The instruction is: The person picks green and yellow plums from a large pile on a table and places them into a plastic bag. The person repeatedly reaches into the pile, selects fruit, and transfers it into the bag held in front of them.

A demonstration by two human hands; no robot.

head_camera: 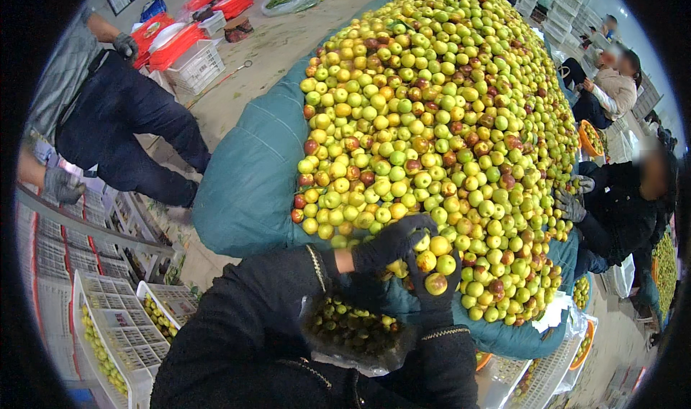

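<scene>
Both my hands wear dark gloves and meet at the near edge of a large heap of green, yellow and reddish-brown jujubes (432, 155). Several jujubes (444, 264) rest in my right hand (438, 295), its palm up and fingers curled around them. My left hand (391, 244) reaches in from the side, its fingers bent over a greenish jujube (421, 242); part of that grip is hidden. Below my forearms, close to my body, stands a container lined with clear plastic (391, 360), with more jujubes (351, 325) in its shade.
Blue-green padded cloth (253, 177) borders the heap. On the left are a standing person (124, 117) and white plastic crates of fruit (119, 328). A gloved co-worker (615, 209) reaches into the heap from the right, near orange baskets (583, 347). Red bags (175, 47) top a crate behind.
</scene>
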